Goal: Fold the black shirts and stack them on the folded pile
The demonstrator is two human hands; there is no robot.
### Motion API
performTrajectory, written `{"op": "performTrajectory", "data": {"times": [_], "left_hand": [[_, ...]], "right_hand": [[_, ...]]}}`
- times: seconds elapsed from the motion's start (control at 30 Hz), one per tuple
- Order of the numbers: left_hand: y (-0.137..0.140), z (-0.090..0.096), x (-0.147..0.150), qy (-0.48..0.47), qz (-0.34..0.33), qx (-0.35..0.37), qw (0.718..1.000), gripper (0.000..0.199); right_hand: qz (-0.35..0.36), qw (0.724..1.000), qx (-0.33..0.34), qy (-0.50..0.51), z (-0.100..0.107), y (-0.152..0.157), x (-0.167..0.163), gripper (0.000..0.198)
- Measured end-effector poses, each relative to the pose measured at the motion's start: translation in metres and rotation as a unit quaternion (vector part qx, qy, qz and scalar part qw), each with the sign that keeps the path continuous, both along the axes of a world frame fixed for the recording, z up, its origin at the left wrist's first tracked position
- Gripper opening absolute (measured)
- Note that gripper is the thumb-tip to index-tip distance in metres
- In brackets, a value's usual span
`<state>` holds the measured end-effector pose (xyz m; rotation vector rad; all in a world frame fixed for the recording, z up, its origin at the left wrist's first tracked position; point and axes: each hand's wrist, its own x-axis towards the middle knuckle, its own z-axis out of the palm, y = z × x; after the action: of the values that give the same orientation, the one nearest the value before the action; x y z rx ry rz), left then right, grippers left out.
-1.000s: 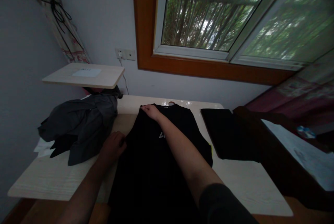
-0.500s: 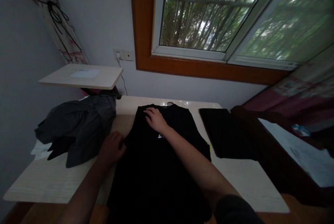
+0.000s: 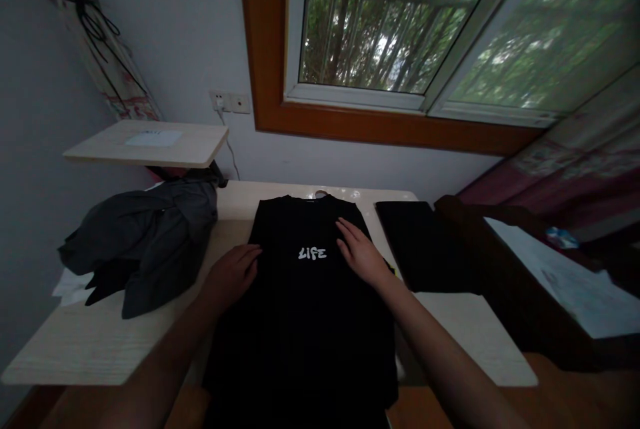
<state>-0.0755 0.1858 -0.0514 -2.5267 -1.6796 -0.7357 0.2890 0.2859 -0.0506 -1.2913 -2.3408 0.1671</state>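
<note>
A black shirt (image 3: 300, 309) with white lettering on its chest lies spread over the pale table (image 3: 453, 332), collar toward the wall. My left hand (image 3: 233, 279) rests at the shirt's left edge, fingers stretched out toward the chest. On the upper right of the chest lies my right hand (image 3: 363, 255), flat with fingers extended. Neither hand grips the cloth. The lower end of the shirt runs past the table's near edge and out of view.
A heap of dark grey clothing (image 3: 150, 242) lies on the left, below a small raised shelf (image 3: 150, 142) bearing a paper label. A folded black cloth (image 3: 430, 245) is on the right. Beyond it stands dark furniture with a pale sheet (image 3: 560, 275) on top.
My right hand has moved from the upper left of the shirt across to its right side, uncovering the lettering. My left hand has shifted slightly right, and its fingers have straightened onto the shirt's edge.
</note>
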Motion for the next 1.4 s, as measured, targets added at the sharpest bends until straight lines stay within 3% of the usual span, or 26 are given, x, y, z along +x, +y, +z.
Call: {"op": "performTrajectory", "data": {"times": [0.17,0.33,0.43,0.53,0.9,1.4], "left_hand": [[0.038,0.005,0.052,0.030,0.016,-0.009,0.999,0.043],[0.087,-0.013,0.075,0.070,0.110,-0.058,0.990,0.056],[0.104,-0.025,0.071,0.086,0.155,-0.068,0.982,0.060],[0.112,-0.031,0.061,0.100,0.156,-0.061,0.981,0.063],[0.128,-0.024,0.043,0.084,0.165,-0.046,0.982,0.055],[0.160,-0.031,0.028,0.099,0.159,-0.069,0.980,0.061]], "right_hand": [[-0.056,0.997,0.011,-0.043,-0.018,-0.001,0.038,0.054],[-0.060,0.994,0.005,-0.087,-0.037,-0.004,0.044,0.056],[-0.072,0.992,0.010,-0.105,-0.040,-0.003,0.042,0.055],[-0.079,0.990,0.010,-0.117,-0.036,0.004,0.037,0.054],[-0.124,0.987,0.017,-0.103,-0.015,0.065,-0.004,0.043],[-0.204,0.973,0.017,-0.103,-0.025,0.093,-0.008,0.053]]}}
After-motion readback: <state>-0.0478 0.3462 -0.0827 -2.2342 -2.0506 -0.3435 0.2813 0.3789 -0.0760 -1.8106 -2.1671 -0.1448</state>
